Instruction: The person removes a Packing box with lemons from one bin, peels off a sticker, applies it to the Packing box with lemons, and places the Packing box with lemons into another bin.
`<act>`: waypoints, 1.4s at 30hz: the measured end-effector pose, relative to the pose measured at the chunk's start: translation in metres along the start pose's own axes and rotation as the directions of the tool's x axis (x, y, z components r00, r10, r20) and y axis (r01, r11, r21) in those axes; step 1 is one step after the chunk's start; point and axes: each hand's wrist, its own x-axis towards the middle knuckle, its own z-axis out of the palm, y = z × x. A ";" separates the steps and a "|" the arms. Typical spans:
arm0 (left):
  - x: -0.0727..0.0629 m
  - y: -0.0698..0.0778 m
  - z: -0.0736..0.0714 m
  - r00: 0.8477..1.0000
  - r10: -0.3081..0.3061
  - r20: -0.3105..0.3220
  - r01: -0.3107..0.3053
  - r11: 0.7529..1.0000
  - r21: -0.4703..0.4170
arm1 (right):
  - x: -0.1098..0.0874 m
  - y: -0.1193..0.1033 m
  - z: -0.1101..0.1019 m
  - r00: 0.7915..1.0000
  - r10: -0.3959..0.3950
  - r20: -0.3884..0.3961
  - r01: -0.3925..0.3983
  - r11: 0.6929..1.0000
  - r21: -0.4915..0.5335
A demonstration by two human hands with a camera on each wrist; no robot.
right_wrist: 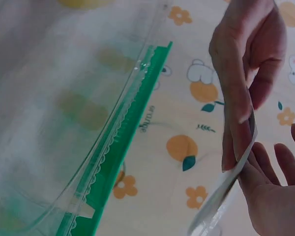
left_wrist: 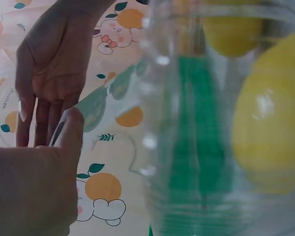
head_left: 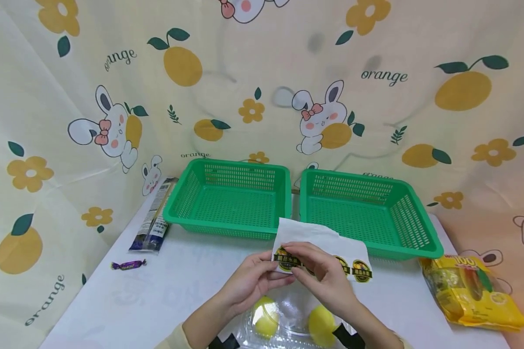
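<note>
Both hands hold a white sticker sheet [head_left: 305, 232] with round black-and-gold labels, above a clear plastic box [head_left: 288, 339]. My left hand [head_left: 254, 281] pinches the sheet's left end, thumb in front and fingers behind. Over its front lie the fingers of my right hand [head_left: 325, 276], gripping the lower edge beside the leftmost label [head_left: 286, 261]. Part of the label row is hidden by that hand. Inside the box are yellow round fruits [head_left: 265, 320], also large in the left wrist view. Edge-on in the right wrist view, the sheet [right_wrist: 221, 191] runs between the hands.
Two green baskets [head_left: 227, 232] [head_left: 375, 249] stand side by side at the back. A dark-and-gold packet [head_left: 153, 223] and a purple wrapped candy [head_left: 128, 265] lie on the left. At the right edge is a yellow snack bag [head_left: 471, 291]. A printed cloth [head_left: 253, 58] hangs behind.
</note>
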 end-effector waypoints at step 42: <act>0.002 0.000 0.006 0.985 0.164 0.060 -0.174 0.941 0.291 | -0.004 0.005 0.000 0.990 -0.140 -0.035 0.127 0.960 -0.249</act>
